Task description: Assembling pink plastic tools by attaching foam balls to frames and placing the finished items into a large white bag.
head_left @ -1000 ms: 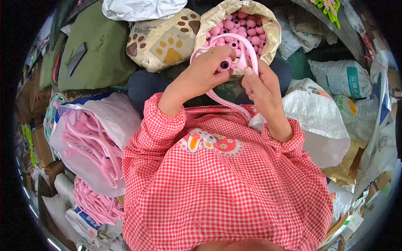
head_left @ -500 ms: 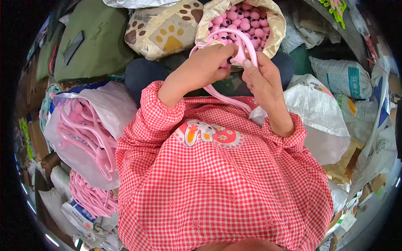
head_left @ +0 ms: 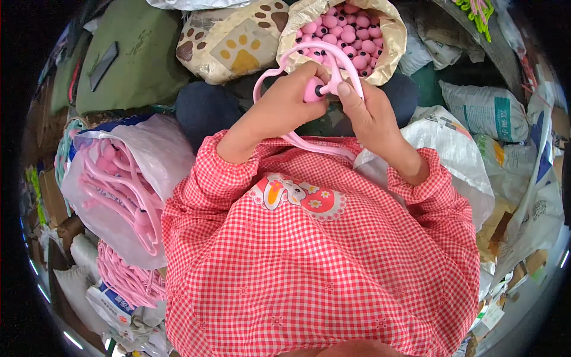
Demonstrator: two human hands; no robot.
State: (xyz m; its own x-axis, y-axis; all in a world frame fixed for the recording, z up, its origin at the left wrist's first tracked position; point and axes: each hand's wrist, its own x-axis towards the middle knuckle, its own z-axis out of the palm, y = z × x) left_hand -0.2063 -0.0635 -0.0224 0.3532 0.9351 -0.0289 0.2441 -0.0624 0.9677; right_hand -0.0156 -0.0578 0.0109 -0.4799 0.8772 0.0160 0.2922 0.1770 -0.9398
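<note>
My left hand (head_left: 292, 98) is closed around a pink ball (head_left: 313, 90) whose black-rimmed spot faces right. Pinched in my right hand (head_left: 373, 113) is a long, bent pink plastic tube piece (head_left: 351, 66) with a short prong at its joint. The black spot meets or nearly meets that prong; whether the prong has entered it I cannot tell. Part of the tube loops behind my left hand and runs down along my checked smock toward the right. Just beyond both hands, a gold-coloured bag (head_left: 389, 44) holds several more pink balls (head_left: 351, 37) with black spots.
On the left, a white sack (head_left: 172, 149) holds similar pink pieces with balls (head_left: 116, 190). Below it lies a bundle of thin pink strands (head_left: 128, 276). A paw-print bag (head_left: 208, 44) and a green cushion-like sack (head_left: 131, 65) sit ahead. Another white sack (head_left: 446, 149) is at my right.
My left hand has shifted slightly left and turned, so the pink ball now shows. The tube's left loop has swung outward to the left. My right forearm has moved slightly right.
</note>
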